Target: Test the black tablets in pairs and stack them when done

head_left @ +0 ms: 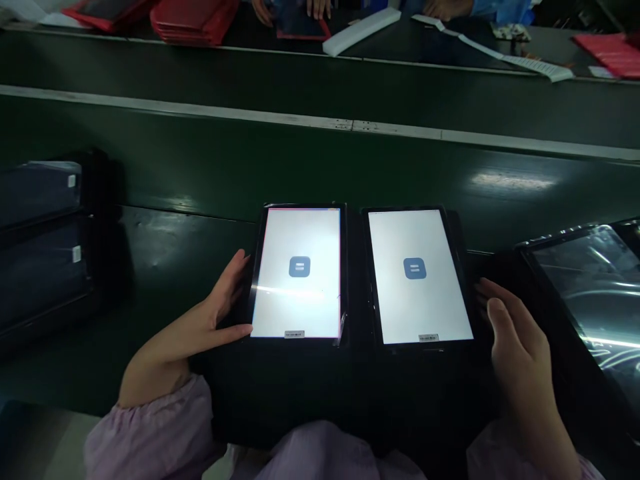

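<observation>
Two tablets stand side by side on a black mat (345, 393), their white screens lit, each showing a blue-grey square icon and a small barcode label at the lower edge. My left hand (210, 313) rests against the left edge of the left tablet (299, 280), with the thumb on its lower corner and the fingers spread. My right hand (515, 353) is beside the right tablet (417, 300), fingers apart and touching nothing I can make out. Further right lies a dark, glossy tablet (595, 300), its screen unlit and reflecting light.
Dark packaged slabs (43, 267) lie at the left on a dark green conveyor belt (175, 167). Beyond a metal rail, a co-worker's hands (293, 8) work among red stacks (193, 23) and a white foam strip (363, 30).
</observation>
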Demonstrator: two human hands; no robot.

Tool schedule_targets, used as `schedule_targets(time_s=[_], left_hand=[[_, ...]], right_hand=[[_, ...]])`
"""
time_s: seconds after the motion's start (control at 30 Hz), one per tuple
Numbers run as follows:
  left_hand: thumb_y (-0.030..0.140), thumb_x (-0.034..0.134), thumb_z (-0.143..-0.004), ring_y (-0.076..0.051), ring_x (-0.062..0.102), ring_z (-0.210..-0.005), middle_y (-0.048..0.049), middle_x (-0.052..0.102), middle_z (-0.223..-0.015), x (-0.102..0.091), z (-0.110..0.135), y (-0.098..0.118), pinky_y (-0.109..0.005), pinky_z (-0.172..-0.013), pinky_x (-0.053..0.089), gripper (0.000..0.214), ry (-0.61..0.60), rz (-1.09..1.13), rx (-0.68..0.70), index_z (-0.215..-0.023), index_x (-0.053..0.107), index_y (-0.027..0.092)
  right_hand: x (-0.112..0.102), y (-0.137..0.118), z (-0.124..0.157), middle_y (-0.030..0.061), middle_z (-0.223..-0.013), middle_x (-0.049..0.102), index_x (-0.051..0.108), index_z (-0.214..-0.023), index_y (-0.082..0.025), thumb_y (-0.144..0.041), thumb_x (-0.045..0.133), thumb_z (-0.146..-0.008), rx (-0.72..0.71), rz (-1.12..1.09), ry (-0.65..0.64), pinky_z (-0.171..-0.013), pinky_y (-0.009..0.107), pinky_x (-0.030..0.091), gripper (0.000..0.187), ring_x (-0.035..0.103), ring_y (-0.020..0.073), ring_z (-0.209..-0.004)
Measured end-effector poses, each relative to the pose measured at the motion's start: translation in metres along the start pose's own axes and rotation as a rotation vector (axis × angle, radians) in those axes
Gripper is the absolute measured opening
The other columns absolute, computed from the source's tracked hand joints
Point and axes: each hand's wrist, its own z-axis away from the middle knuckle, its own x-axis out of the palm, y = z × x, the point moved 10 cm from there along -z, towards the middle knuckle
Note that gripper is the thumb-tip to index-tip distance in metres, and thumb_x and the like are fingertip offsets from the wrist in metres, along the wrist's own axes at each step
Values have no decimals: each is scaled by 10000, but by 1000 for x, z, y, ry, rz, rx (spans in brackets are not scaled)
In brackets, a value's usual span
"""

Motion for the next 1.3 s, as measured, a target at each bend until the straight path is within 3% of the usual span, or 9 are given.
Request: schedule_targets(time_s=[0.1,0.2,0.3,0.37,0.5,0.67,0.97,1.1,1.3], left_hand=[[325,1040,-437,-466,435,-1575,-168,466,-1716,-2,-4,-3,-691,-1177,452,1279,99,68,-45,-1611,535,360],[412,1040,-430,-444,512,-1531,-132,649,-1569,-13,-7,-2,-648,-1217,458,1024,371,179,-77,-1403,726,342],[529,1000,-479,-423,629,-1413,-113,790,-1327,-19,-5,8,-629,-1276,410,685,623,266,-31,-1099,834,290],[527,956,-536,-391,700,-1292,-88,821,-1172,-17,-6,15,-631,-1290,396,507,702,297,-3,-963,835,281],[429,846,-555,-311,729,-1078,-27,788,-965,-15,-10,27,-606,-1263,432,264,802,334,57,-772,777,294],[429,759,-483,-252,694,-929,6,733,-809,-16,-16,28,-525,-1236,441,233,857,357,41,-671,731,295],[431,747,-548,-214,711,-851,-6,751,-806,-22,-14,19,-367,-846,587,240,852,263,39,-711,717,259],[431,751,-609,-229,718,-866,-16,763,-846,-21,-13,23,-385,-846,595,233,843,196,56,-748,734,246],[416,744,-606,-228,703,-843,-19,763,-836,-21,-14,22,-366,-822,585,199,826,212,44,-723,728,256]], right_hand=[[-5,-23,-12,158,-1248,792,770,-1298,-216,-724,593,-955,-166,151,2,-903,543,645,638,768,355,-1090],[1,-63,-16,126,-1258,789,827,-1178,-252,-574,528,-1068,-470,263,33,-824,465,659,452,767,314,-1099],[18,-92,-11,102,-1281,787,859,-1051,-269,-447,497,-1122,-723,305,44,-881,479,663,409,718,333,-1257],[26,-99,-7,95,-1303,781,864,-1029,-268,-401,511,-1125,-807,316,62,-970,541,646,389,655,365,-1363],[34,-95,-5,85,-1368,751,863,-1054,-278,-365,525,-1121,-817,338,61,-1037,609,613,356,589,392,-1436],[45,-92,2,123,-1456,685,854,-1121,-264,-371,474,-1139,-853,343,56,-1129,690,522,395,503,412,-1503],[43,-79,-7,123,-1519,638,846,-1163,-264,-397,424,-1145,-760,383,76,-1192,776,416,443,442,430,-1532],[52,-80,-3,89,-1578,598,834,-1214,-300,-362,437,-1139,-793,364,2,-1222,768,394,408,378,420,-1585],[41,-80,-8,98,-1551,627,846,-1189,-288,-347,482,-1118,-721,359,59,-1209,816,379,376,356,446,-1595]])
